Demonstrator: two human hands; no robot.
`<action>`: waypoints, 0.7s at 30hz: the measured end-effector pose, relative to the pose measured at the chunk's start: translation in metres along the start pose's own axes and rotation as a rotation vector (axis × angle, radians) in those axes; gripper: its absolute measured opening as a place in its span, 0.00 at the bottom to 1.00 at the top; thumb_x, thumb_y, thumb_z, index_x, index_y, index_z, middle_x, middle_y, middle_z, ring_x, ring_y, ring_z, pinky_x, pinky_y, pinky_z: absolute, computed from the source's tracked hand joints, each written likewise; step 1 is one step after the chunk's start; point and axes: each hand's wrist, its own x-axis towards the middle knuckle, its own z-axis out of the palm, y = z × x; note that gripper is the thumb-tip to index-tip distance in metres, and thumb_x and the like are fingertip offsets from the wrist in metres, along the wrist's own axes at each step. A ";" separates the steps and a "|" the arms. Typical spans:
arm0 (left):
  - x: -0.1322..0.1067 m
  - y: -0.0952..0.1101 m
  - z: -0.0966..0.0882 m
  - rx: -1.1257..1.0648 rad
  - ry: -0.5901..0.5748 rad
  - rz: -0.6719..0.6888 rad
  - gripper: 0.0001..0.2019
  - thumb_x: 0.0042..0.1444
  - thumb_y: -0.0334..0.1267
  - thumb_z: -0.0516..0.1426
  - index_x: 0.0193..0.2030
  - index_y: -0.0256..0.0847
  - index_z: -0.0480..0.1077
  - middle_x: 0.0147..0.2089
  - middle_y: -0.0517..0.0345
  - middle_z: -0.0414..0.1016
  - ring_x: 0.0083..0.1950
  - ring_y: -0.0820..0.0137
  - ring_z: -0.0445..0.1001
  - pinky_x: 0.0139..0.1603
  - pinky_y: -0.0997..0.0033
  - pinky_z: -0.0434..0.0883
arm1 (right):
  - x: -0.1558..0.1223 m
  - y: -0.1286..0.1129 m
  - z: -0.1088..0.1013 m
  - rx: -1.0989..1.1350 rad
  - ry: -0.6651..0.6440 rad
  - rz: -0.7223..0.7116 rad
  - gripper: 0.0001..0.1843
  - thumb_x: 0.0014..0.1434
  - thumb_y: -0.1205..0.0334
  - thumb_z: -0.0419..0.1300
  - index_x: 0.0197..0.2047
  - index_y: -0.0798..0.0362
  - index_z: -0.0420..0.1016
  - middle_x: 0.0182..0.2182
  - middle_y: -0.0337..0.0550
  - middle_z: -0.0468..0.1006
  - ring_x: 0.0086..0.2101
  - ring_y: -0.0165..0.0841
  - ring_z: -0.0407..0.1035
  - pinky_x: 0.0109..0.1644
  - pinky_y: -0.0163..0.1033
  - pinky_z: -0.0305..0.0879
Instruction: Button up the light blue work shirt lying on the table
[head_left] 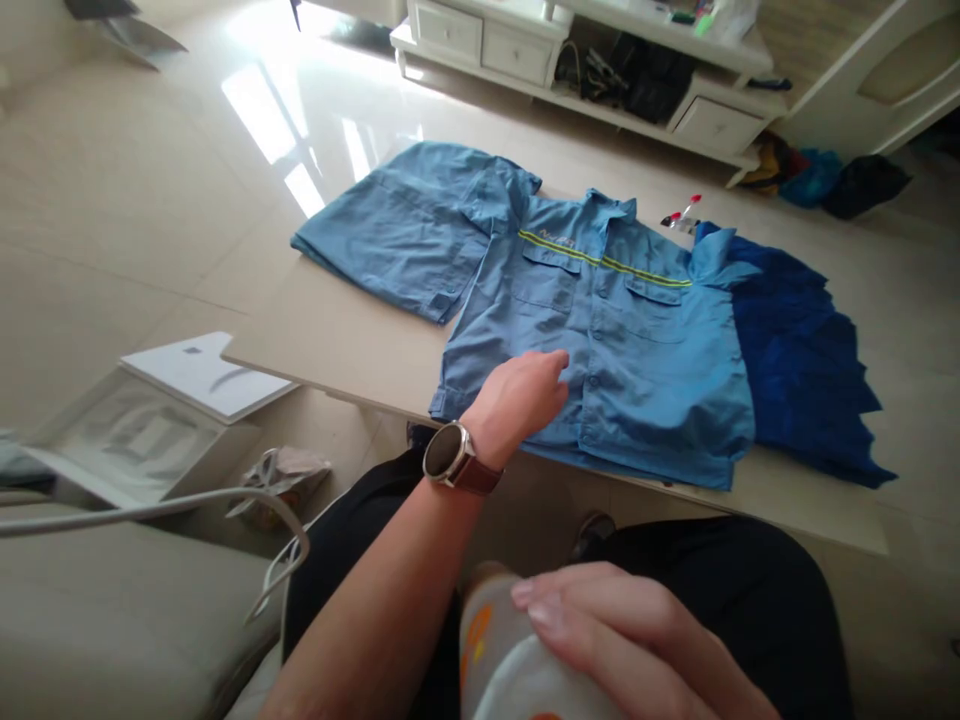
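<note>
A light blue work jacket (555,330) lies front up, with chest pockets and a yellow stripe. Over its lower front is my left hand (521,395), a watch (447,455) on the wrist. The fingers of this hand are curled closed. Whether cloth is between them is hidden, and I cannot tell if they touch the jacket. At the bottom, my right hand (630,630) is bent round a pale rounded thing (495,655) with orange marks. Its kind does not show, and the frame's edge cuts it off.
Folded light blue cloth (397,220) lies left of the jacket, dark blue cloth (802,370) to its right. All rest on a low beige tabletop (352,350). A white box (150,430) and a grey cable (187,505) are at left. A white cabinet (517,50) stands behind.
</note>
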 end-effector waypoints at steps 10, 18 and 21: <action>-0.001 -0.008 -0.003 -0.023 -0.018 -0.056 0.16 0.68 0.38 0.53 0.59 0.43 0.74 0.49 0.50 0.83 0.51 0.62 0.81 0.53 0.67 0.74 | -0.023 0.021 0.017 0.269 -0.076 0.345 0.55 0.48 0.55 0.75 0.74 0.52 0.56 0.56 0.54 0.71 0.53 0.45 0.73 0.55 0.41 0.76; -0.002 -0.009 -0.002 -0.009 -0.010 -0.081 0.16 0.68 0.38 0.53 0.59 0.43 0.74 0.50 0.50 0.82 0.50 0.62 0.81 0.52 0.66 0.74 | -0.101 0.102 0.108 0.189 -0.433 0.609 0.54 0.42 0.66 0.70 0.72 0.54 0.57 0.61 0.55 0.67 0.59 0.47 0.67 0.64 0.49 0.68; -0.004 -0.005 0.000 0.004 -0.023 -0.062 0.15 0.68 0.37 0.53 0.58 0.43 0.74 0.50 0.49 0.82 0.51 0.61 0.81 0.52 0.66 0.74 | -0.143 0.135 0.160 0.139 -0.661 0.637 0.54 0.42 0.64 0.72 0.72 0.55 0.58 0.63 0.58 0.67 0.60 0.50 0.66 0.65 0.51 0.66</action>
